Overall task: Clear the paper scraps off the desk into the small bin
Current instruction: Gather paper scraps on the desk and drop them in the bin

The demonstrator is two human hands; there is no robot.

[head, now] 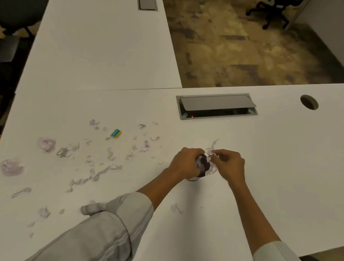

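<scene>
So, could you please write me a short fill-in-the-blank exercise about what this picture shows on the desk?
1. The left hand grips the small dark ____.
2. The right hand pushes crumpled ____ into it.
3. Most paper scraps lie to the person's ____.
4. Among them lies a small eraser, yellow and ____.

Missing words: bin; paper; left; blue

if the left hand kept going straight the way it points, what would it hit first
Almost at once the crumpled paper over the small bin, then the right hand just beyond; depth is hard to judge here.

White scraps [93,161] scattered left of dark bin [202,168]
</scene>
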